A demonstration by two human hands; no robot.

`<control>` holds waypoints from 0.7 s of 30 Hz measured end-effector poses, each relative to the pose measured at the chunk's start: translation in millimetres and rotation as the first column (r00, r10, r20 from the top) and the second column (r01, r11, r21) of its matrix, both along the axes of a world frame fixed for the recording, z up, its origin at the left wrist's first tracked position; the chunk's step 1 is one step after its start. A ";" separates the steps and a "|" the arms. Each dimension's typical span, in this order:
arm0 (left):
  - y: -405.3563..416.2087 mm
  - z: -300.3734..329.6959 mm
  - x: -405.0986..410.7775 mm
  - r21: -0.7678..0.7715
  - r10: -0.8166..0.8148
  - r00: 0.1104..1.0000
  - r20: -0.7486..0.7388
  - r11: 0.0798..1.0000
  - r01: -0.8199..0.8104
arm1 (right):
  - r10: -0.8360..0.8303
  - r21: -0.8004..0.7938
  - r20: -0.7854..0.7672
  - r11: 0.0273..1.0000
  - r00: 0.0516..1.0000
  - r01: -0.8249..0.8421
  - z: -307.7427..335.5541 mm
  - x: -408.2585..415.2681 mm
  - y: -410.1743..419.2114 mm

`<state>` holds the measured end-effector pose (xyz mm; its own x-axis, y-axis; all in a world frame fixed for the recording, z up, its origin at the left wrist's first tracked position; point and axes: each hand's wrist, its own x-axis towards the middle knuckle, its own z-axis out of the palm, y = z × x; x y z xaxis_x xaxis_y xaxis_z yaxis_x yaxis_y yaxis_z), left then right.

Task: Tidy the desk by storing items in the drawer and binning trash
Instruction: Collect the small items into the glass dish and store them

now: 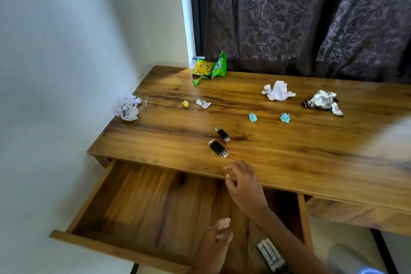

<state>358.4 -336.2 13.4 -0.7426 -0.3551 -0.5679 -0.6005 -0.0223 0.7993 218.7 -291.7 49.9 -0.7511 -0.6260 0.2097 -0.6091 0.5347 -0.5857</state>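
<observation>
The wooden desk has its left drawer pulled out. Two black USB sticks lie near the desk's front edge, one closer to me and one just behind it. My right hand hovers over the front edge just below the nearer stick, fingers spread, holding nothing. My left hand is low over the drawer's front part, blurred, fingers loosely apart with nothing seen in them. A white, blurred object lies in the drawer beside my right forearm.
Trash is scattered on the desk: a green snack bag, a crumpled paper at the left, a small white scrap, a yellow ball, a large white paper, a foil wrapper, and two blue balls. A wall stands at the left and a curtain behind.
</observation>
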 end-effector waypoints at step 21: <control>-116.7 51.1 -56.1 0.667 0.543 0.839 0.044 0.609 -0.429 | -0.034 -0.073 0.403 0.995 0.914 0.069 5.2 37.2 -69.8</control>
<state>302.2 -452.9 64.5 -0.6609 -0.2905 -0.6920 -0.2260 -0.8022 0.5527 255.9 -361.4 55.1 -0.8137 -0.5775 -0.0660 -0.2867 0.4975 -0.8187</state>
